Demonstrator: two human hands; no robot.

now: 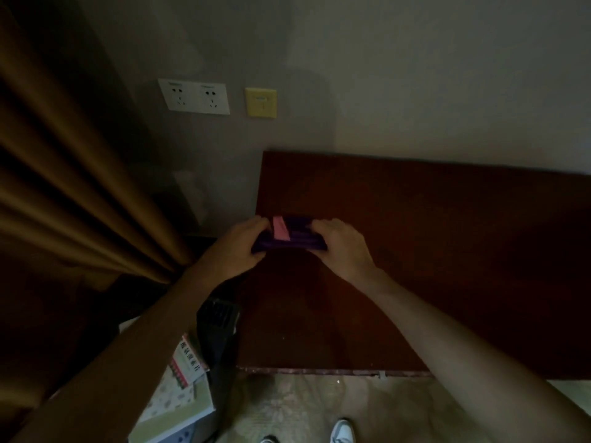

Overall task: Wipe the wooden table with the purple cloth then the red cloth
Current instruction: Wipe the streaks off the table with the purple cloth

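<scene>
A dark reddish wooden table (431,251) stands against the wall. Near its left edge lies a folded purple cloth (299,239) with a pink strip (280,229) showing on top, perhaps the red cloth or a label; I cannot tell which. My left hand (246,243) grips the cloth's left end. My right hand (340,244) grips its right end. The cloth rests on or just above the tabletop.
A brown curtain (70,187) hangs at the left. Wall sockets (195,96) and a yellow plate (260,102) sit above the table. A black device (219,330) and paper boxes (182,388) crowd the floor left of the table. My shoes (342,431) show below.
</scene>
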